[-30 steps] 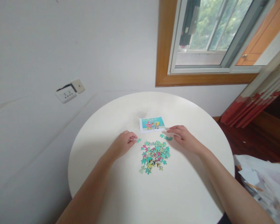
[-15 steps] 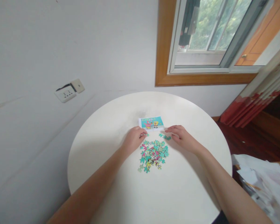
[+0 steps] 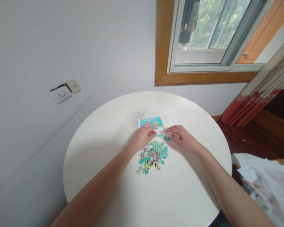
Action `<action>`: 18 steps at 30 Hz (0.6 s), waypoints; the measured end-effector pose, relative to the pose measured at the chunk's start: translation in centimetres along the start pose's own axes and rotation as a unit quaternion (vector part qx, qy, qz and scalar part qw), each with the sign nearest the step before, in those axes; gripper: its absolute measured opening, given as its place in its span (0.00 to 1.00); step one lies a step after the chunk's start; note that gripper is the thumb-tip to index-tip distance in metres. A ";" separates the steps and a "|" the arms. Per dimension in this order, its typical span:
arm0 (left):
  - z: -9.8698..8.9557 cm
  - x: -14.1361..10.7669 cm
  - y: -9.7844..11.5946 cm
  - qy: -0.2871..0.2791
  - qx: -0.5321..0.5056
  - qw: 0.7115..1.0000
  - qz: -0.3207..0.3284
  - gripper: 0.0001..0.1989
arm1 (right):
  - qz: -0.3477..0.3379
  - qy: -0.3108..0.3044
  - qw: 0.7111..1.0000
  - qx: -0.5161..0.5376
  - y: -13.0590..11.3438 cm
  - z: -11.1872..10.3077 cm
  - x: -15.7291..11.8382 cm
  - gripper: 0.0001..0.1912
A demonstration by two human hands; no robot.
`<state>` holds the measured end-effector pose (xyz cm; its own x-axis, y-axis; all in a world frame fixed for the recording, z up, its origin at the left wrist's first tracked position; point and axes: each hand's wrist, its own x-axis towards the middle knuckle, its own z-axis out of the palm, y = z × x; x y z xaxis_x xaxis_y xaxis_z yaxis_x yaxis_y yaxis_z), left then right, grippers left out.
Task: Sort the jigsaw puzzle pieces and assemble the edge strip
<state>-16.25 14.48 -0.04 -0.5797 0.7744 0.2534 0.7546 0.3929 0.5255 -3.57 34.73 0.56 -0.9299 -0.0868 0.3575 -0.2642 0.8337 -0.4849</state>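
Between the thumb and fingers of my left hand [image 3: 144, 137] a small teal jigsaw piece [image 3: 155, 135] shows, partly covered by the fingertips. A short row of teal jigsaw pieces [image 3: 165, 137] lies just to its right. My right hand [image 3: 184, 138] rests at the right end of that row, its thumb and fingers apart with nothing between them. Nearer to me is a loose pile of jigsaw pieces [image 3: 153, 156], mostly teal with some pink and yellow. Behind the row lies a picture card or box [image 3: 157, 121] with cartoon figures, its lower left hidden by my left hand.
Everything lies on a round white table [image 3: 92, 157] against a white wall. A wall socket [image 3: 60, 94] is at the left, and a wood-framed window [image 3: 164, 75] at the back right. White plastic bags or sheets [image 3: 262, 176] are heaped beyond the table's right edge.
My left hand has moved right with the jigsaw piece, up to the left end of the row. My right hand stays beside the row. The whole view has shifted slightly.
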 end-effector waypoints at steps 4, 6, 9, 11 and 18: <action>-1.5 -0.4 -0.3 0.018 -0.015 0.999 -0.021 0.08 | 0.006 -0.010 1.000 -0.003 0.1 0.1 0.1 0.20; -2.5 -1.0 -0.2 0.017 -0.016 0.999 -0.028 0.10 | 0.011 -0.013 1.000 -0.006 0.3 0.1 0.1 0.19; -3.9 -2.6 -0.1 0.001 -0.008 0.999 -0.035 0.11 | 0.010 -0.018 1.000 -0.007 0.4 0.3 0.1 0.16; -4.3 -3.8 -0.1 -0.015 -0.002 0.999 -0.040 0.11 | 0.010 -0.024 1.000 -0.007 0.4 0.4 0.1 0.15; -4.3 -6.5 -0.6 -0.072 -0.016 0.997 -0.023 0.08 | -0.015 -0.068 0.997 0.040 -1.4 0.7 -0.1 0.13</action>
<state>-14.29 7.09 1.51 -0.5611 0.8204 0.1103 0.7166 0.4148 0.5607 -3.33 33.20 0.67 -0.9457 -0.1898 0.2639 -0.3079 0.7835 -0.5397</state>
